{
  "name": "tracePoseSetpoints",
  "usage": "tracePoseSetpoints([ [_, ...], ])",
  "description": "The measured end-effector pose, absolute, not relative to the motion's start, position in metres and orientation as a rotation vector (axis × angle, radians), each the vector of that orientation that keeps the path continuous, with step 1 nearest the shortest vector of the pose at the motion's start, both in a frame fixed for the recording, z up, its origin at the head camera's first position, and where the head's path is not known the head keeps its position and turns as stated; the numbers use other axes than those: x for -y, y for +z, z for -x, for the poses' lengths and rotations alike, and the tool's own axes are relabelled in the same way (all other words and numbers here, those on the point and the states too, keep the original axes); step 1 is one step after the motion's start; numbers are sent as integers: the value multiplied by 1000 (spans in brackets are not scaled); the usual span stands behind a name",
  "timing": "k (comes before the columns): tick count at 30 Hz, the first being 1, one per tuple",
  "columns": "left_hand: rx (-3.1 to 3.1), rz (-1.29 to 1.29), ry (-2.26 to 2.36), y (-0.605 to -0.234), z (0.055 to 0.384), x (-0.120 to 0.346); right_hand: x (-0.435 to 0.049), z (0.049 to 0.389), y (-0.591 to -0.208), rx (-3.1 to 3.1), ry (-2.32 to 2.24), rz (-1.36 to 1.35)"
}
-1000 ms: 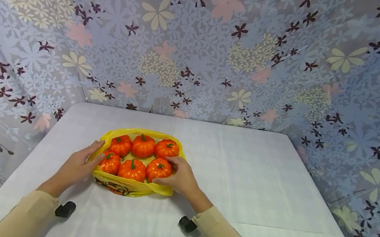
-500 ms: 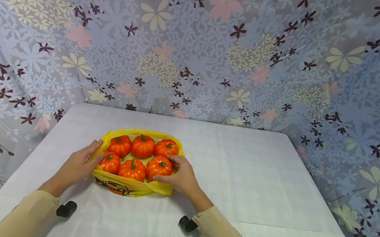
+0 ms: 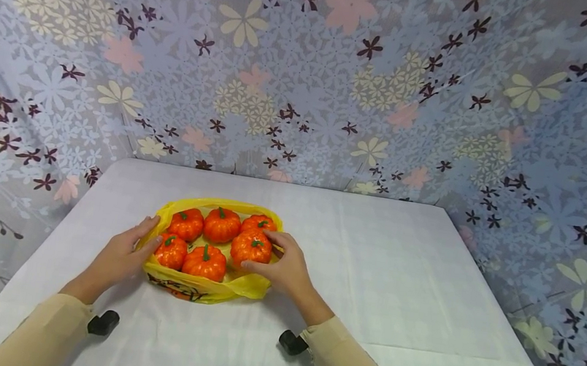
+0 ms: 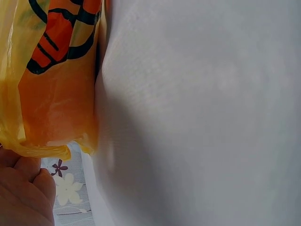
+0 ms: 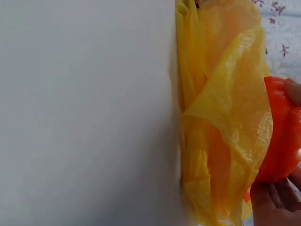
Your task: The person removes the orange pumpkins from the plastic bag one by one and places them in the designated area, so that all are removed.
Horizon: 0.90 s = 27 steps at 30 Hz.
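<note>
A yellow plastic bag (image 3: pixel 249 287) with a black and orange print lies spread wide on the table, several small orange pumpkins (image 3: pixel 205 263) inside it. My right hand (image 3: pixel 289 269) grips the front right pumpkin (image 3: pixel 251 248) between thumb and fingers. That pumpkin is raised a little and overlaps the back right pumpkin (image 3: pixel 259 222) in the head view. In the right wrist view the gripped pumpkin (image 5: pixel 282 136) shows above the bag's rim. My left hand (image 3: pixel 123 252) holds the bag's left edge, thumb at the rim; its fingers are partly hidden behind the bag in the left wrist view.
A white-covered table (image 3: pixel 382 269) stretches to the right of the bag and in front of it. Flower-patterned cloth (image 3: pixel 308 73) hangs behind the table and along both sides. A black wrist camera (image 3: pixel 103 323) sits at the left cuff, and another black camera (image 3: pixel 293 343) at the right.
My right hand has lifted the front right pumpkin slightly up and toward the back, so it now covers part of the pumpkin behind. My left hand has stayed at the bag's edge.
</note>
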<state>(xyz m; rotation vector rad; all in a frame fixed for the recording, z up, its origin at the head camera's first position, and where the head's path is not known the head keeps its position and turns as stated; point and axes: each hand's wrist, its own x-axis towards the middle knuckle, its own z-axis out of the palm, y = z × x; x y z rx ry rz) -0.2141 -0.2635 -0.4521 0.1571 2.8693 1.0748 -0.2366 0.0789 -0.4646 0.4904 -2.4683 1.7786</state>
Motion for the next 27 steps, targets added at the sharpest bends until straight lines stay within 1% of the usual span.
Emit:
tracePoseSetpoints([
  [7, -2878, -169, 1073, -452, 215, 264, -86, 239, -457, 2441, 1783, -459],
  [19, -2858, -165, 1088, -452, 214, 264, -109, 249, -455, 2448, 1651, -390],
  [27, -2858, -170, 1090, -453, 214, 266, -124, 253, -453, 2440, 1643, -336],
])
